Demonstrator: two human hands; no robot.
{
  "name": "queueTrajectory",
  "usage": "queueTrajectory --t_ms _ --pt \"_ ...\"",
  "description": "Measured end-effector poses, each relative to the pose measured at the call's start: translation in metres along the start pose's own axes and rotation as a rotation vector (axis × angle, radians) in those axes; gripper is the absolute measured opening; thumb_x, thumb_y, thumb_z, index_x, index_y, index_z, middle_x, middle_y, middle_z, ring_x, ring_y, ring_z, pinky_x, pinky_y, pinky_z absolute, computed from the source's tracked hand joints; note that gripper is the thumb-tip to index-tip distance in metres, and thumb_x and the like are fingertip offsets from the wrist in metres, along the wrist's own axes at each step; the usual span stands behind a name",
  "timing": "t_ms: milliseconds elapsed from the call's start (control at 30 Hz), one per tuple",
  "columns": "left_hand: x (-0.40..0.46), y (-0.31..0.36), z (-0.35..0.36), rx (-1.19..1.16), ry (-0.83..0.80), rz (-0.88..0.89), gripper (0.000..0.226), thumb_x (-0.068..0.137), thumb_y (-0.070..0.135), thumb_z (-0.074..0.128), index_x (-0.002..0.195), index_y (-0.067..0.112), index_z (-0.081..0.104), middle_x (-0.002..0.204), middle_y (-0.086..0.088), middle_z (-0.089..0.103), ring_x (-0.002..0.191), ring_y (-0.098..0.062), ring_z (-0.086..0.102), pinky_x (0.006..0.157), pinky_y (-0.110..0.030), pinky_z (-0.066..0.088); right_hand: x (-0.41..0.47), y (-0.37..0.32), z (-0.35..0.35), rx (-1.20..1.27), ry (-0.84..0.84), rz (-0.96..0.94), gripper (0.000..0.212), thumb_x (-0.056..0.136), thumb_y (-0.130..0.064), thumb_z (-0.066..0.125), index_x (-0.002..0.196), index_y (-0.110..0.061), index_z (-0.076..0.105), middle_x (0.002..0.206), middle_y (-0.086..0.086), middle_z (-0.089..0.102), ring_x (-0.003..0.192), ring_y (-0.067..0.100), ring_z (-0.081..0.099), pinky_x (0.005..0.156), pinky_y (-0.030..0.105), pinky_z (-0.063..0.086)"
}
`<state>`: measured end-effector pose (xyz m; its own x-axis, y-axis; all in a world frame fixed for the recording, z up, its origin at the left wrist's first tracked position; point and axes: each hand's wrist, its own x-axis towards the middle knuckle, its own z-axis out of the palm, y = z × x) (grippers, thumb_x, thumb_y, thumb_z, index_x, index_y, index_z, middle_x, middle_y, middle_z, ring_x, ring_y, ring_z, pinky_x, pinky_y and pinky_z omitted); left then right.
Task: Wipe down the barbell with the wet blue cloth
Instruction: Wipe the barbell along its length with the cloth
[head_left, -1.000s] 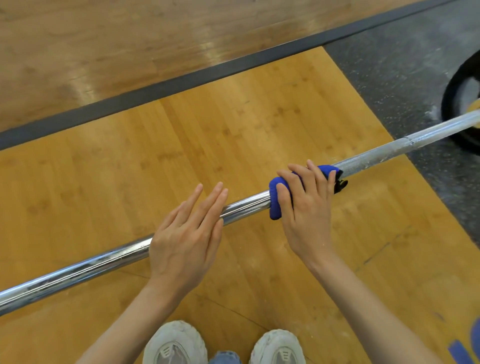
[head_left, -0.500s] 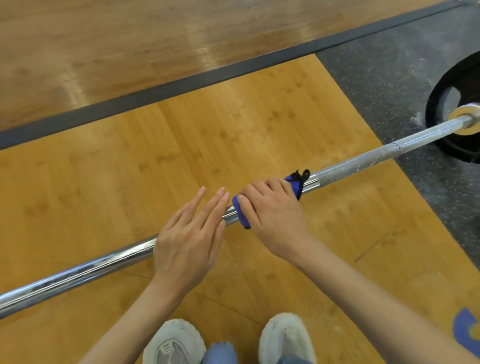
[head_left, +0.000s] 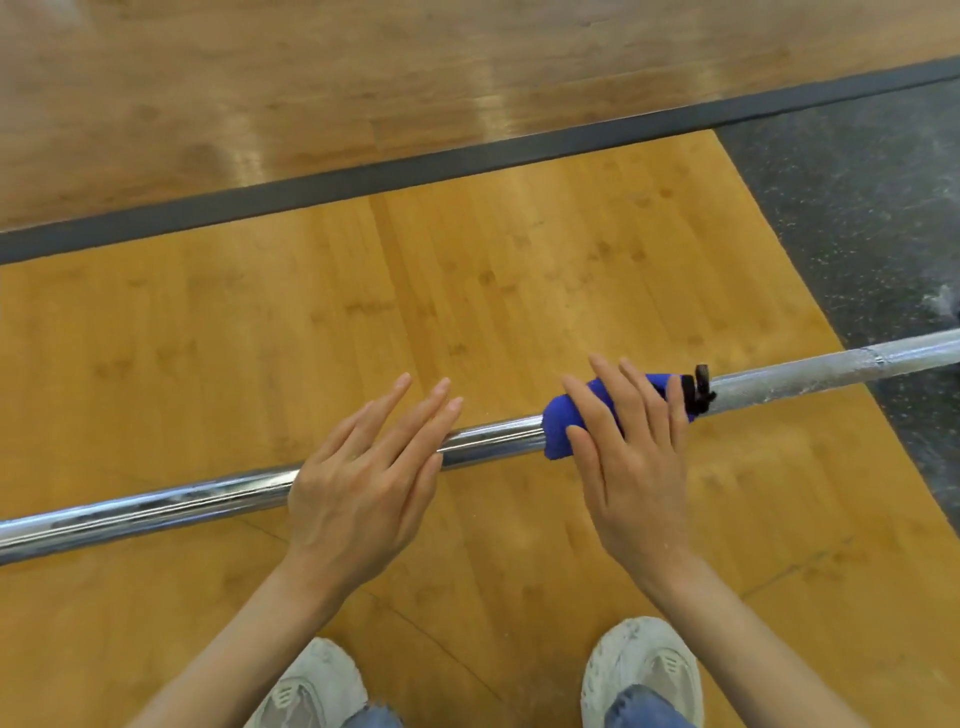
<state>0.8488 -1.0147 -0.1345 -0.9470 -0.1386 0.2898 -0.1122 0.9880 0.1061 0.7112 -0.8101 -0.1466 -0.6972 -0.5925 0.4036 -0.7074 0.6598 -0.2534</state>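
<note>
On the bamboo platform (head_left: 519, 270), one barbell (head_left: 156, 506) is steadied by the flat, straight-fingered left hand (head_left: 358, 483). One blue cloth (head_left: 563, 423), wrapped round the bar, is pressed by the right hand (head_left: 634, 462), fingers nearly straight. Since half a second ago, cloth and right hand have been slid rightward from the left hand.

Bright, even light; glare streaks the far floor (head_left: 363, 104); edges bow.

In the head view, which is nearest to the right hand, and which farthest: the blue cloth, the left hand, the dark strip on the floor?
1. Blue cloth, under the right hand.
2. Left hand, beside it on the barbell.
3. Dark strip, far across the floor.
</note>
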Motion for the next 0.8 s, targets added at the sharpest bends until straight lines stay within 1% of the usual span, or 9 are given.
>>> queueTrajectory --t_ms 100,267,400,467,533,600,667,733,800 --pt "0.001 0.026 0.002 0.019 -0.07 -0.049 0.051 0.106 0.025 0.031 0.153 0.009 0.043 0.162 -0.006 0.037 0.151 -0.03 0.031 0.119 -0.046 0.026 -0.006 -0.008 0.018 0.04 0.087 0.027 0.043 0.112 -0.035 0.023 0.144 -0.021 0.049 0.154 0.007 0.042 0.145 0.033 0.035 0.124 0.053 0.004" --pt "0.003 0.047 0.01 0.022 -0.106 -0.123 0.055 0.105 0.033 0.034 0.157 0.017 0.033 0.166 -0.003 0.029 0.153 -0.025 0.025 0.121 -0.042 0.019 -0.006 0.002 0.023 0.089 0.119 -0.024 0.04 0.111 -0.039 0.026 0.14 -0.025 0.049 0.151 0.003 0.043 0.14 0.03 0.04 0.124 0.05 0.007" --pt "0.002 0.047 0.011 0.043 -0.095 -0.131 0.054 0.106 0.034 0.03 0.158 0.019 0.032 0.166 -0.001 0.029 0.153 -0.023 0.025 0.12 -0.042 0.021 -0.005 0.017 0.019 0.089 0.112 -0.147 0.035 0.111 -0.04 0.033 0.138 -0.025 0.051 0.147 0.003 0.047 0.137 0.029 0.044 0.125 0.045 0.012" --pt "0.005 0.047 0.012 0.059 -0.094 -0.139 0.052 0.108 0.034 0.026 0.158 0.02 0.033 0.165 0.0 0.03 0.153 -0.023 0.026 0.121 -0.04 0.019 -0.004 0.018 0.019 0.088 0.119 -0.141 0.033 0.111 -0.038 0.036 0.137 -0.025 0.051 0.145 0.004 0.051 0.136 0.029 0.045 0.125 0.046 0.012" --pt "0.006 0.047 0.012 0.067 -0.089 -0.154 0.052 0.108 0.032 0.025 0.157 0.02 0.035 0.165 0.001 0.031 0.153 -0.023 0.026 0.121 -0.04 0.017 -0.003 0.01 0.022 0.1 0.154 -0.145 0.03 0.11 -0.037 0.041 0.135 -0.025 0.054 0.14 0.005 0.059 0.134 0.028 0.048 0.124 0.047 0.015" --pt "0.008 0.046 0.013 0.08 -0.065 -0.153 0.052 0.106 0.029 0.029 0.156 0.019 0.038 0.164 0.001 0.032 0.153 -0.023 0.026 0.121 -0.041 0.02 0.001 -0.004 0.03 0.073 0.163 -0.245 0.031 0.105 -0.038 0.054 0.134 -0.026 0.055 0.136 0.004 0.064 0.133 0.026 0.051 0.122 0.045 0.023" --pt "0.01 0.043 0.014 0.086 -0.054 -0.142 0.052 0.106 0.027 0.029 0.156 0.018 0.038 0.164 0.002 0.033 0.153 -0.023 0.027 0.12 -0.042 0.022 0.008 -0.007 0.035 0.047 0.146 -0.382 0.042 0.098 -0.037 0.068 0.137 -0.028 0.053 0.135 0.001 0.065 0.129 0.024 0.057 0.117 0.042 0.033" --pt "0.014 0.04 0.015 0.079 -0.043 -0.139 0.051 0.107 0.026 0.029 0.156 0.019 0.038 0.164 0.002 0.033 0.153 -0.023 0.027 0.12 -0.043 0.023 0.018 0.011 0.033 0.027 0.168 -0.456 0.044 0.098 -0.037 0.069 0.138 -0.027 0.053 0.134 0.001 0.065 0.123 0.024 0.063 0.11 0.04 0.042" --pt "0.019 0.038 0.017 0.071 -0.04 -0.146 0.051 0.106 0.026 0.031 0.156 0.019 0.038 0.163 0.003 0.034 0.153 -0.022 0.028 0.12 -0.043 0.024 0.021 0.037 0.026 -0.001 0.175 -0.386 0.038 0.102 -0.039 0.061 0.137 -0.025 0.053 0.134 0.003 0.065 0.123 0.025 0.062 0.11 0.041 0.04"
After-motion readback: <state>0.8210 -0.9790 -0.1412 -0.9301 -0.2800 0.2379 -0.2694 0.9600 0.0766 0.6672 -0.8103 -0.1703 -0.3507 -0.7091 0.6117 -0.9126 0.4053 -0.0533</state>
